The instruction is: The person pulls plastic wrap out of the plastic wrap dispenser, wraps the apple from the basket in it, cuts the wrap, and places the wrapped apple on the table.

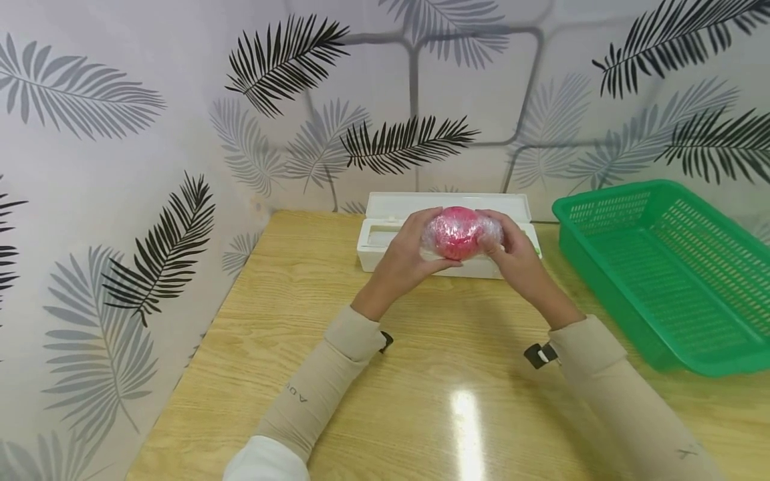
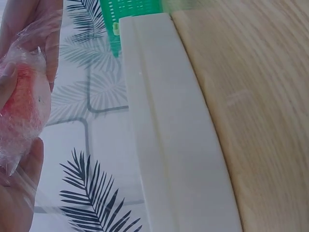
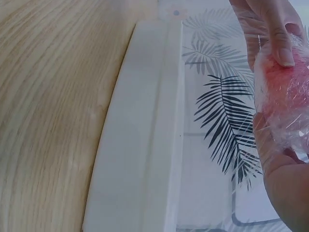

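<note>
Both hands hold up a round pink-red object (image 1: 458, 232) wrapped in clear cling film; the film hides exactly what it is. My left hand (image 1: 402, 264) grips its left side, with the thumb low along the near edge. On the other side, my right hand (image 1: 521, 259) holds the wrapped end, thumb laid against the film. Crinkled film (image 3: 289, 113) bunches round the pink-red object in the right wrist view. Just behind and below the hands lies a long white box (image 1: 375, 257) with its lid raised, partly hidden by them.
A green plastic basket (image 1: 607, 294) with perforated sides stands at the right of the wooden table (image 1: 289, 287). Leaf-patterned covering (image 1: 277, 147) lines the wall behind and to the left. Light glares on the table's near part.
</note>
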`<state>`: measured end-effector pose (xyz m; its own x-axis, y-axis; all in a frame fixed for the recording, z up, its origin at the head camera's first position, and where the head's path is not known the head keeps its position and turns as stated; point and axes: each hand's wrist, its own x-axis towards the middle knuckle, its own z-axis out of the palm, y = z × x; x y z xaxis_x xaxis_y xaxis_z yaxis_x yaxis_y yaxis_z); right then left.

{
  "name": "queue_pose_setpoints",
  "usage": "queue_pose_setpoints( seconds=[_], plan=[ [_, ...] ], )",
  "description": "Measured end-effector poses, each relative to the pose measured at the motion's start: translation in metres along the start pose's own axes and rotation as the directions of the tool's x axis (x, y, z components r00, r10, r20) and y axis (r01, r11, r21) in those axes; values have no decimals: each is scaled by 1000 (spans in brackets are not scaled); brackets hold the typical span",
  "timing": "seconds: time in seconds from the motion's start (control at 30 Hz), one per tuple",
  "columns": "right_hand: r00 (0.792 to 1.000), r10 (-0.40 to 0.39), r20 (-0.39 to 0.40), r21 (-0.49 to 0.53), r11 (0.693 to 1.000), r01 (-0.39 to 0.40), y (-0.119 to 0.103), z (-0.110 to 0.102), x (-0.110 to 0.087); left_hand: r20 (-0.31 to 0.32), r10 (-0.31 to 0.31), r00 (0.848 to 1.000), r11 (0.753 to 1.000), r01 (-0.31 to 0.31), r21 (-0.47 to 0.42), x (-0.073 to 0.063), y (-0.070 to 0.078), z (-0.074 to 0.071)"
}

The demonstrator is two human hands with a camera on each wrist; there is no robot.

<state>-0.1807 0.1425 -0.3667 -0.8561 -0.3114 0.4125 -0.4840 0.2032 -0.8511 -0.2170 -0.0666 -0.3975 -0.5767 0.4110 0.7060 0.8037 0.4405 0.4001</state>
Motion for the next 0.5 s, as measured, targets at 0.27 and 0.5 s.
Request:
queue_pose_setpoints(
  seconds=[0.27, 0.5],
  plan=[
    [999, -13, 40, 118, 993, 8, -4, 0, -4, -33, -9, 999, 1000, 9, 0, 6, 7, -9],
    [999, -52, -2, 98, 994, 52, -12, 0, -7, -12, -50, 999, 999, 50, -5, 7, 19, -17]
  ],
)
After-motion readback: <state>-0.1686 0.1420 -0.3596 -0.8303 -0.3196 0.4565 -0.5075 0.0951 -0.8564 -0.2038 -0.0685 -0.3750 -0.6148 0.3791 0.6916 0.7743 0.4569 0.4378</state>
